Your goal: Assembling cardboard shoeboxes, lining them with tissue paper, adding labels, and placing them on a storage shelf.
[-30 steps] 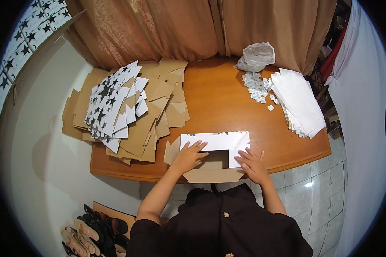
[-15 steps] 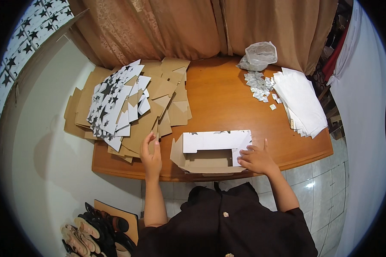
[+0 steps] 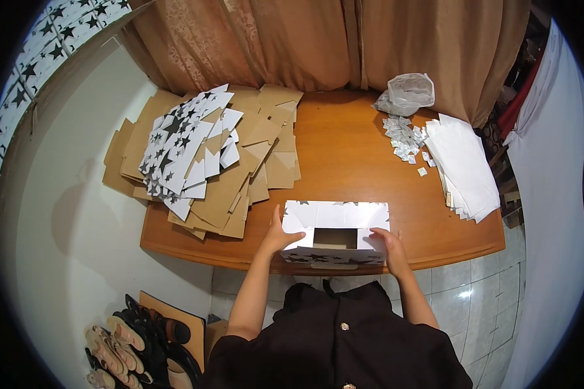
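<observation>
A white cardboard box (image 3: 336, 214) printed with black stars stands at the table's front edge. Both of its end flaps are folded inward, leaving a dark rectangular opening in the middle that shows brown board. At the box's left end my left hand (image 3: 279, 236) grips it, its thumb pressing on the left flap and its fingers along the outer side. My right hand (image 3: 392, 246) clasps the right end in the same way, thumb on the right flap; its other fingers are partly hidden behind the side wall. A front panel hangs toward me below the opening.
Flat brown and star-printed cardboard blanks (image 3: 188, 146) are heaped at the table's left. At the far right lie small white packets (image 3: 403, 137), a clear plastic bag (image 3: 409, 94) and a stack of white sheets (image 3: 464, 165). Shoes (image 3: 133, 343) sit on the floor at lower left.
My left hand has moved right from beside the blanks onto the box's left end. The left flap is now folded in. My right hand has shifted to the box's right side.
</observation>
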A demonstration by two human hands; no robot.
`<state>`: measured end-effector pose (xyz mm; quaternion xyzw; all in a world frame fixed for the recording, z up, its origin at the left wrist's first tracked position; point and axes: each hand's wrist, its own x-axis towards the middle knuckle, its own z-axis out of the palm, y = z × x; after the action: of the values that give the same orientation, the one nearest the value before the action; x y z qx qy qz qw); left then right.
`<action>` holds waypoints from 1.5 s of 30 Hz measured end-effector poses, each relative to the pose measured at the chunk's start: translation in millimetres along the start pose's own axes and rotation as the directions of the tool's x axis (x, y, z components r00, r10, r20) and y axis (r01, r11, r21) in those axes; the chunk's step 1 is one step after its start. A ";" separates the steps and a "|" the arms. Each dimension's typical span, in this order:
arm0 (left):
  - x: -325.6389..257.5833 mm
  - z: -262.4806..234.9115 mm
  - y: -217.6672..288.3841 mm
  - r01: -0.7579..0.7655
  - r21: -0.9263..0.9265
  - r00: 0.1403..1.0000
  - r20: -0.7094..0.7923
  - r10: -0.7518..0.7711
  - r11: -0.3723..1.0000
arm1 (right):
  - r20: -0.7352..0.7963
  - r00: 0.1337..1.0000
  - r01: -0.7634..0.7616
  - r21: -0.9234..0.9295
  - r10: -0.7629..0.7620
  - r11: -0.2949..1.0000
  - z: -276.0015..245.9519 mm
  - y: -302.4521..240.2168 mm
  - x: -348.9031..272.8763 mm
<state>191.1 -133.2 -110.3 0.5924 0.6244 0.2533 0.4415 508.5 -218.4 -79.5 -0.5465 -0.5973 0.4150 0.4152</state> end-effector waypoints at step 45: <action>-63.8 18.2 26.9 -0.552 0.628 0.780 0.156 0.606 0.549 | -0.022 0.962 0.167 -0.739 -0.271 0.653 32.9 -3.1 -26.5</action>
<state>214.6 -193.9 -80.5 0.8676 0.4579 0.1778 0.0775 477.9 -246.3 -87.9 -0.6161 -0.7460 0.0524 0.2473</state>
